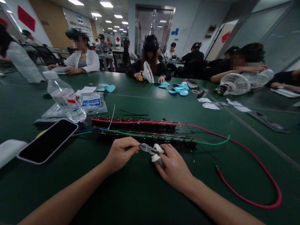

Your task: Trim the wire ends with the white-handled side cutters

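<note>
My right hand is closed around the white-and-grey handles of a pair of cutting pliers, whose jaws point left. At the jaw tips, my left hand pinches with thumb and fingers; whatever lies between them is hidden or too small to name. Just beyond both hands lie two long black strips with shiny metal bands, a nearer strip and a farther strip. A green wire runs along the nearer one. A thick red wire leaves the farther one and curves round on the right.
On the left are a phone, a white case, a plastic bottle and a plastic bag. Blue fan blades and a white fan lie across the green table. Several people sit beyond.
</note>
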Demonstrator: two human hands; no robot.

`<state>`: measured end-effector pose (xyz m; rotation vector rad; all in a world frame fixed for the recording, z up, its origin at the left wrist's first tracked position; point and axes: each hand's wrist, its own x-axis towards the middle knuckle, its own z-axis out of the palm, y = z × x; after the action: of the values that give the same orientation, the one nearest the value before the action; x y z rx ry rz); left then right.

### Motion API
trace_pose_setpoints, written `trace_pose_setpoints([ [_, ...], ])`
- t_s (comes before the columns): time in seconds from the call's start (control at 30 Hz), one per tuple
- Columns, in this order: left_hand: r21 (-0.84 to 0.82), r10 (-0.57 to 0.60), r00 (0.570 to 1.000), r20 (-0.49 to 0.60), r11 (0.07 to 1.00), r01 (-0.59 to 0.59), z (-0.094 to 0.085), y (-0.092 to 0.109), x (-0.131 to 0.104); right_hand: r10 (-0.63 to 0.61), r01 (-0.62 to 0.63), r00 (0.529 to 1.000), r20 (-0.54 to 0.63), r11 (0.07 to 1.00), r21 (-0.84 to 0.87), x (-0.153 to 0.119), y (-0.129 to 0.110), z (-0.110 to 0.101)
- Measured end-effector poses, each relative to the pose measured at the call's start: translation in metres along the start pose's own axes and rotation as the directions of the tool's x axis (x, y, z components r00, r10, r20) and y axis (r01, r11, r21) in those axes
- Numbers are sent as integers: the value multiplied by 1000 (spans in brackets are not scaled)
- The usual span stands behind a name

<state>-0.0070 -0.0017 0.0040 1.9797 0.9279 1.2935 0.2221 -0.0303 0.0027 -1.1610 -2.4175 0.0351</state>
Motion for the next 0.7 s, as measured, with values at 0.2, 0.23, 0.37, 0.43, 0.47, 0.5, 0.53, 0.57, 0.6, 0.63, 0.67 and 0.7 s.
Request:
trace_pose_setpoints([
  [0.2,1,0,1000,20,1000,0,1,-1,0,3,-3,1000,-5,1000,-21,-1,1,2],
  [0.23,-3,-1,1000,20,1000,1,1,-2,0,5,-5,1000,-5,1000,-21,-2,1,2],
  [0.37,-18,-11,1000,21,1000,11,1,-2,0,18,-18,1000,2,1000,-18,-2,2,2],
  [0.43,-23,-18,1000,26,1000,18,1,-1,0,19,-19,1000,5,1000,-19,-2,2,2],
  [0.47,-27,-20,999,30,999,21,1,-1,0,17,-16,1000,6,1000,-21,-2,1,1],
  [0.5,-31,-23,999,33,999,24,1,-1,0,14,-14,1000,4,1000,-27,-2,1,0],
  [0.53,-37,-24,999,35,999,25,1,-1,0,12,-12,1000,1,999,-36,-2,0,0],
  [0.57,-42,-25,999,36,999,26,1,-1,0,11,-11,1000,-4,999,-46,-1,0,-1],
  [0.6,-48,-25,999,36,999,27,1,-1,0,11,-11,1000,-7,998,-56,-1,-1,-2],
  [0.63,-53,-26,999,37,998,28,1,-1,-1,11,-11,1000,-8,998,-64,-1,-1,-2],
  [0.67,-57,-27,999,39,998,30,2,-1,-1,11,-12,1000,-8,998,-69,0,-2,-3],
  [0.7,-61,-28,999,41,998,31,2,-1,-1,11,-12,1000,-6,997,-71,0,-2,-3],
])
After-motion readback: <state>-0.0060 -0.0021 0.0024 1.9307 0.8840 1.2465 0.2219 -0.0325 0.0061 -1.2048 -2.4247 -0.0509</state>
